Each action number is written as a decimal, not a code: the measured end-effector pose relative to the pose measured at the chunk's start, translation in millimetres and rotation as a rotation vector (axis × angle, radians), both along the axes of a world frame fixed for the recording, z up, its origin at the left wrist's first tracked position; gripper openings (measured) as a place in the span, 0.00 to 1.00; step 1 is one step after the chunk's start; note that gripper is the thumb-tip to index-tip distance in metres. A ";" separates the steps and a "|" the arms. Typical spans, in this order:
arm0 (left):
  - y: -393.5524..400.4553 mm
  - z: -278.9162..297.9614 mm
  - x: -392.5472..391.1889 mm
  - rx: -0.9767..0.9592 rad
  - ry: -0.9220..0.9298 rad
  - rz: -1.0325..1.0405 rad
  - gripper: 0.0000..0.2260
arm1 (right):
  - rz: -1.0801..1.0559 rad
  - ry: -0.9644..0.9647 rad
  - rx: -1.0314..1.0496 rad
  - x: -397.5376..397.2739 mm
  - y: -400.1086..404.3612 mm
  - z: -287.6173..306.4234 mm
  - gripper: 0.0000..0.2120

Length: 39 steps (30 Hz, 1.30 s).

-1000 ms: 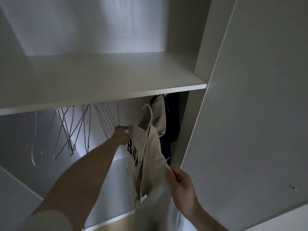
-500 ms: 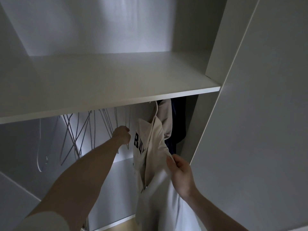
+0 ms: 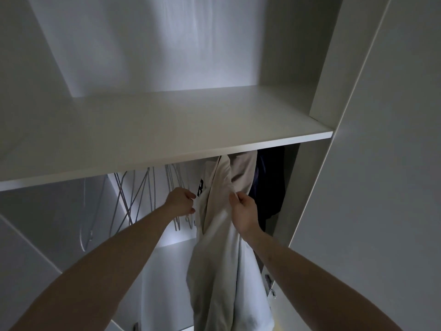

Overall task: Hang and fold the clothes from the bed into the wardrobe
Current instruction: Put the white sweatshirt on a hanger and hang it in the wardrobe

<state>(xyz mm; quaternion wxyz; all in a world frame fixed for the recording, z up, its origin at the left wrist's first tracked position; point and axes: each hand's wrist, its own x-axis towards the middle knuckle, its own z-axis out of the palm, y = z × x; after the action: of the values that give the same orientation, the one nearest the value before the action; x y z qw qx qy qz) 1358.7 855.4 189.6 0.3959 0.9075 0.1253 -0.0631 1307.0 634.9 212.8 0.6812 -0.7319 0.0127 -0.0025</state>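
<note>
A cream shirt (image 3: 222, 247) with dark letters on its chest hangs under the wardrobe shelf (image 3: 167, 149); its hanger hook is hidden behind the shelf edge. My left hand (image 3: 181, 201) grips the shirt's left shoulder edge. My right hand (image 3: 243, 209) pinches the fabric at the right shoulder. Both arms reach up into the wardrobe.
Several bare wire hangers (image 3: 138, 194) dangle to the left of the shirt. A beige garment (image 3: 243, 173) and a dark navy garment (image 3: 269, 185) hang just to its right. The open wardrobe door (image 3: 381, 163) fills the right side.
The shirt's hanger has risen until its hook went out of sight behind the shelf. My right hand climbed from the shirt's lower side to its right shoulder.
</note>
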 end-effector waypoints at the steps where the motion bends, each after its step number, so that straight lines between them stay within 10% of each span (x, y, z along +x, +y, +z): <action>1: 2.6 0.1 0.1 -0.013 0.002 -0.001 0.24 | -0.010 -0.004 -0.003 5.8 3.8 0.1 0.16; 39: 38.8 9.3 -15.1 -0.272 0.035 0.009 0.11 | -0.207 0.000 -0.072 -13.8 23.1 -24.7 0.18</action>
<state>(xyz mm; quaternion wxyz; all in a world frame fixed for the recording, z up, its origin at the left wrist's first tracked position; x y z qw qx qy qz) 1343.6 894.3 198.9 0.5132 0.8437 0.1267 -0.0936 1293.2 658.1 188.0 0.6506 -0.7508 0.0881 -0.0733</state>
